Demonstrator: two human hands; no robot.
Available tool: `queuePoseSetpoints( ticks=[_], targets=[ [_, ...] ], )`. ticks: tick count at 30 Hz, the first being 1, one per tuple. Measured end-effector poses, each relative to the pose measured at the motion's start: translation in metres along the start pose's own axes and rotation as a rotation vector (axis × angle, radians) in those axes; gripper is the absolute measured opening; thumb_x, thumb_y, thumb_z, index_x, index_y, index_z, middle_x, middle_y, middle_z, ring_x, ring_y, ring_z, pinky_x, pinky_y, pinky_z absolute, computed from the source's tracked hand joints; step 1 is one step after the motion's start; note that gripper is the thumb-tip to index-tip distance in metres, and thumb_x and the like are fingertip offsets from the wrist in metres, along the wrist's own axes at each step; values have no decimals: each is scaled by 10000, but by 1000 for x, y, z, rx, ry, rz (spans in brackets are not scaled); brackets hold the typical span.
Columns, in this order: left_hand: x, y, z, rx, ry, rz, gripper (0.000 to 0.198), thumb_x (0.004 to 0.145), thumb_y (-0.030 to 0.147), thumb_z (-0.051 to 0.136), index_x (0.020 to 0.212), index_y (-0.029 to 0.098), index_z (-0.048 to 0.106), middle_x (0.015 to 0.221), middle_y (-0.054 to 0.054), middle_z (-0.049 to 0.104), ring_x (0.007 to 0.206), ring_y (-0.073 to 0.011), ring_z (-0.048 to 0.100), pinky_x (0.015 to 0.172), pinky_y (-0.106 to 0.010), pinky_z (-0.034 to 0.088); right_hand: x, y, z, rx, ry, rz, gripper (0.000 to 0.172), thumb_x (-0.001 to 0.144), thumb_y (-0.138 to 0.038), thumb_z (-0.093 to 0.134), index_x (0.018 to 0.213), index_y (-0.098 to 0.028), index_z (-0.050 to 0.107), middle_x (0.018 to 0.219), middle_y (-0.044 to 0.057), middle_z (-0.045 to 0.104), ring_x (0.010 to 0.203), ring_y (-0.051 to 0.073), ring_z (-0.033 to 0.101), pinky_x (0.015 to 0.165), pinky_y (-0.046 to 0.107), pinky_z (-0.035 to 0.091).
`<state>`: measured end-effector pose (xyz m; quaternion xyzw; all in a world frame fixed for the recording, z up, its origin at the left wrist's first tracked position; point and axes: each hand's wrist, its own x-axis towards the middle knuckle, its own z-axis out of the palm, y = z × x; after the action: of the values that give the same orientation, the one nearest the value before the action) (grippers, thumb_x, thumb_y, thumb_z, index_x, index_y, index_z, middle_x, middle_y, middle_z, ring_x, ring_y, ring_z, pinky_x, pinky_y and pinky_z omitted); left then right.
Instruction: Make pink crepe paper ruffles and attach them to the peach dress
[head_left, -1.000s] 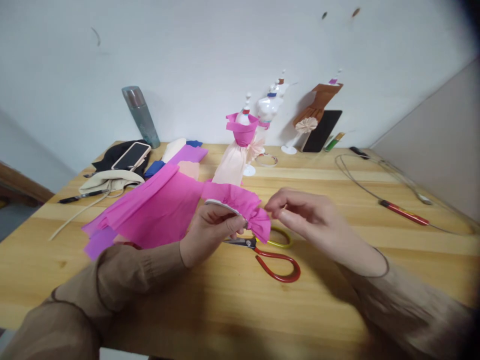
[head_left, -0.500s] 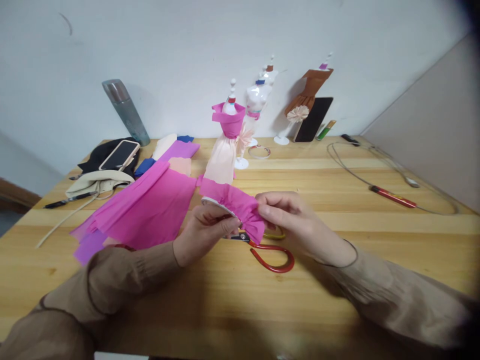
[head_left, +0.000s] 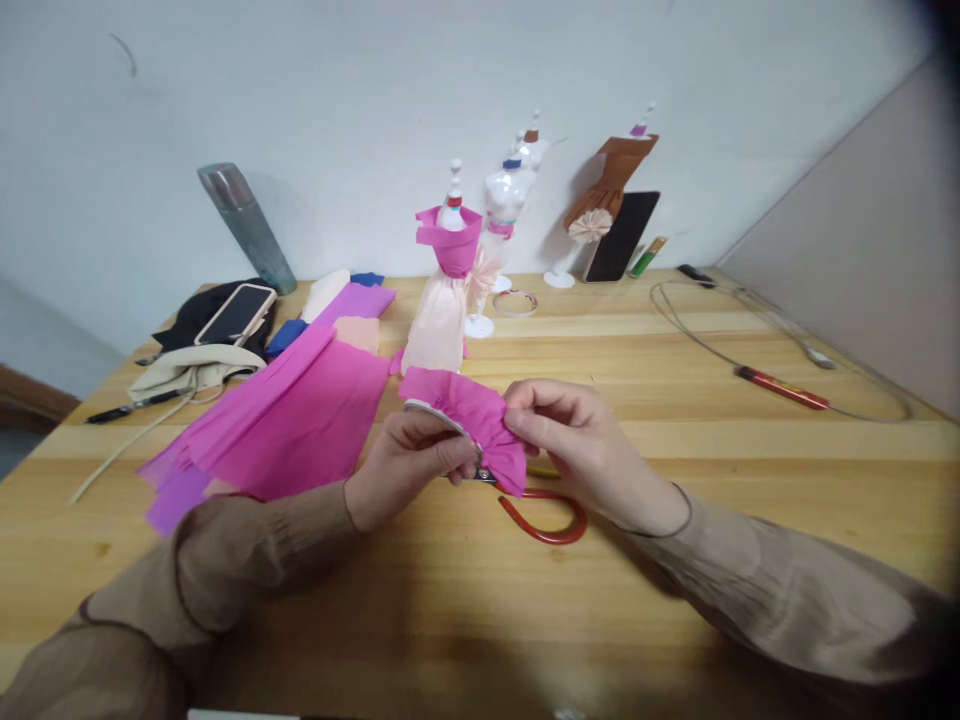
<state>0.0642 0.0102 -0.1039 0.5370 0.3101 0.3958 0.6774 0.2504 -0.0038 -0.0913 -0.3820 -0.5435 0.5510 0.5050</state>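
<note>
Pink ruffled strip (head_left: 480,415): held above the middle of the worktop (head_left: 720,450), between near and far edges. Left hand (head_left: 412,460) grips its white-lined edge, thumb on top; right hand (head_left: 574,440) pinches its right side. Scissors (head_left: 555,541) lie beneath. 1 pink-topped dress form (head_left: 450,258) stands toward the far edge. Phone (head_left: 236,315) rests near the far left corner.
</note>
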Motion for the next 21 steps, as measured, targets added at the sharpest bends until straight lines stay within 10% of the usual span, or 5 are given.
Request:
queuePoseSetpoints(
  ticks=[7,21],
  targets=[
    [3,-5,0,-140,0,-50,296,670,379,811,628,113,689,559,-26,658,491,-90,565,480,-198,452,-1,2,-2,101,-46,18,262,831,-425,656,928,-185,619,711,-8,582,561,98,469,497,230,353],
    [5,-4,-1,-126,-84,-95,319,695,390,784,639,96,674,531,-26,624,474,-85,549,456,-190,427,5,5,-12,-8,-156,23,416,863,-513,577,634,-167,535,565,-14,497,514,107,424,490,256,314]
  ],
)
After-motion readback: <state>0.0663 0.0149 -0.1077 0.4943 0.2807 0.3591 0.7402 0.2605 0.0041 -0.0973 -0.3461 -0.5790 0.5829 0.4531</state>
